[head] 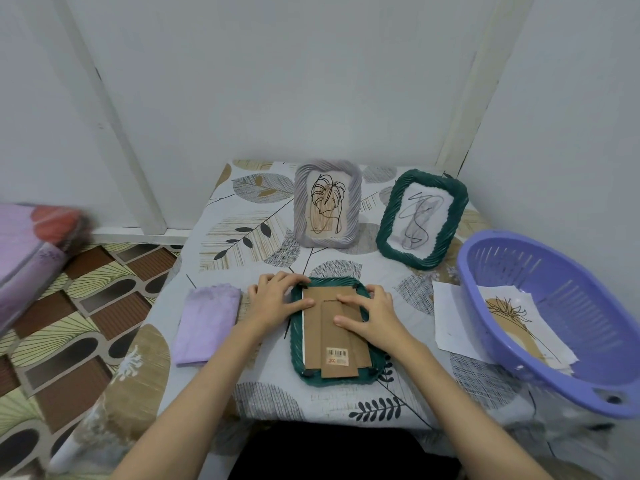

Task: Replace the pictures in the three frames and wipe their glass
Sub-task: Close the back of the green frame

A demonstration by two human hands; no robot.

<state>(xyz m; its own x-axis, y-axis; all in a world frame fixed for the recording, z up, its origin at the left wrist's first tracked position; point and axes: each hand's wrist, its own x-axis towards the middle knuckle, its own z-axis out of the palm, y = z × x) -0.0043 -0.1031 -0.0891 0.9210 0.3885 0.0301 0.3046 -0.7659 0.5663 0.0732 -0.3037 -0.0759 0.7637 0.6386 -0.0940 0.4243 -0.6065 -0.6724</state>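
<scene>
A dark green frame [335, 332] lay face down, cardboard back [337, 332] uppermost; a grey frame [327, 203] and another green frame [420, 218] were stood upright behind it, pictures shown

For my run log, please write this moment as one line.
left hand, right hand: pressing brown cardboard back | face-down dark green ribbed frame | folded lilac cloth: untouched

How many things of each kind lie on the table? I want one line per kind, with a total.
Picture frames: 3, namely grey rope-edged frame, standing dark green frame, face-down dark green frame with cardboard back
Folded lilac cloths: 1
Purple plastic baskets: 1
Loose paper prints: 2, one in the basket, white sheet beside it
Total: 7
</scene>
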